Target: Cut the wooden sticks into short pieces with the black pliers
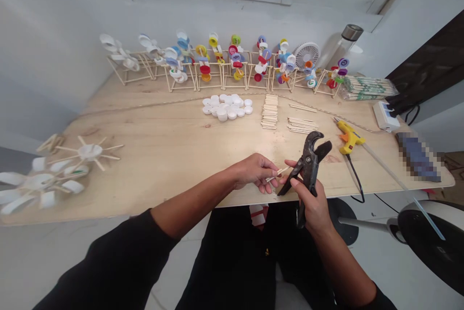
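Note:
My left hand (255, 173) is closed on thin wooden sticks (279, 172) near the table's front edge. My right hand (313, 204) grips a black pipe cutter (309, 165) by its handles, with the curved jaws spread and pointing away from me. The right index finger reaches toward the sticks, close to the left fingertips. Beyond my hands lie a long stack of short sticks (269, 112) and a smaller pile of sticks (302, 125). White bottle caps (227, 106) are clustered to the left of the stacks.
Several cap-and-stick wheels on stands (237, 66) line the wall. A yellow glue gun (350, 137) and a white power strip (386, 116) are at right. Packs of sticks (368, 87) and a bottle (344, 47) stand behind. A stick spoke wheel (90, 151) lies left.

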